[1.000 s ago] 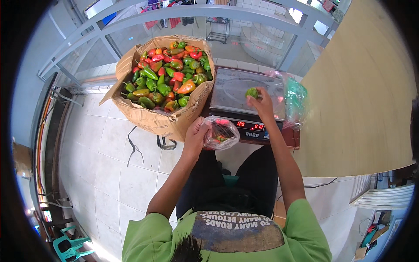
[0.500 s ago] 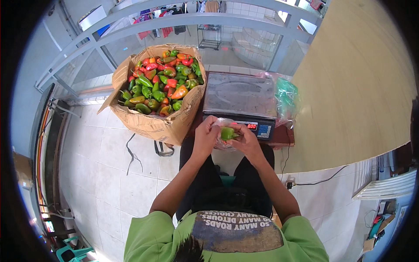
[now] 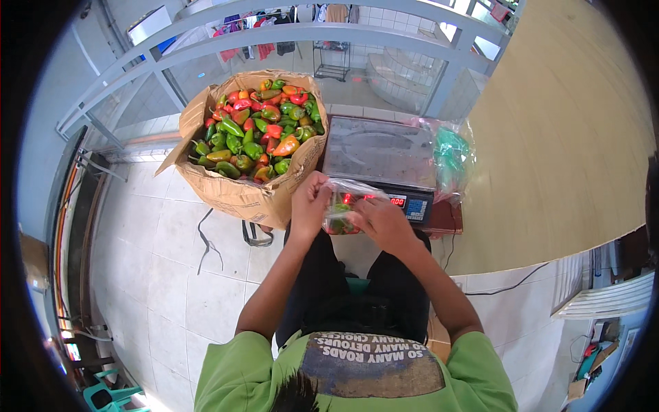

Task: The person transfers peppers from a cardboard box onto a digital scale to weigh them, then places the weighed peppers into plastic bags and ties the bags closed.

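My left hand [image 3: 310, 202] and my right hand [image 3: 382, 221] both grip a small clear plastic bag [image 3: 341, 203] with red and green peppers inside, held over my lap just in front of a digital scale [image 3: 379, 152]. The scale's steel platform is bare and its red display is lit. To the left stands an open cardboard box [image 3: 237, 196] heaped with several green, red and orange peppers [image 3: 255, 133].
A bundle of clear and green plastic bags [image 3: 449, 156] lies right of the scale. A wooden board [image 3: 570, 130] rises on the right. White tiled floor [image 3: 144, 254] spreads left, with a black cable [image 3: 207, 237] near the box. Metal railings [image 3: 274, 34] run behind.
My right hand has come back from the scale's right side with a green pepper and joined my left hand at the bag. The bag now sits between both hands.
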The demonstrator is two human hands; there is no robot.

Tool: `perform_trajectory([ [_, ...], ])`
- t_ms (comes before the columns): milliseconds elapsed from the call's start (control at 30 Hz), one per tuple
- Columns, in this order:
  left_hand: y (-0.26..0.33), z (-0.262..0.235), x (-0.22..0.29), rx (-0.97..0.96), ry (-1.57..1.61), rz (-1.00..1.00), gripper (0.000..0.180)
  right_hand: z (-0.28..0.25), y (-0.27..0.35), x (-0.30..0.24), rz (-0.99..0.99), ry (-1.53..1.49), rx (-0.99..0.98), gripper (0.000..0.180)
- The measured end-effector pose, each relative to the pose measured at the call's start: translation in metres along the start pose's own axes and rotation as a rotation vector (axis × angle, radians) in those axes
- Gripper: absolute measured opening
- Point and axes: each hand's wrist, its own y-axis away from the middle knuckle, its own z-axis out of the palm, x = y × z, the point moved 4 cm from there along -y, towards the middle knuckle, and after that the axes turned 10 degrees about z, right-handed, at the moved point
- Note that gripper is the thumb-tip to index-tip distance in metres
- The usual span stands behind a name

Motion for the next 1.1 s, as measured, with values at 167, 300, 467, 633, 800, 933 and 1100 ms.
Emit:
perform_trajectory([
  [167,-0.006,-0.001,0.010,0.076,-0.028,0.163,0.006,-0.025,-0.003,-0.016,-0.239,0.204,-0.055,0.019],
  [300,-0.004,0.009,0.033,-0.026,-0.019,0.112,0.004,-0.031,-0.010,-0.020,0.025,0.085,-0.002,0.024],
  [467,-0.001,0.027,0.049,-0.255,0.155,0.139,0.007,-0.031,-0.017,-0.013,0.114,0.075,-0.063,0.026],
  [633,-0.001,0.021,0.065,-0.431,0.485,0.224,0.040,-0.060,-0.014,-0.010,0.010,-0.070,-0.003,0.023],
  [800,0.009,0.056,0.032,-0.764,-0.042,0.295,0.050,-0.074,-0.025,-0.035,-0.127,-0.018,-0.021,0.019],
  [933,0.008,0.072,-0.011,-0.692,-0.062,-0.138,0.028,-0.098,-0.038,-0.051,-0.319,0.174,0.218,0.014],
  [1100,0.001,0.076,-0.010,-0.535,0.401,-0.068,0.029,-0.145,-0.034,-0.002,0.035,-0.346,0.435,0.023],
])
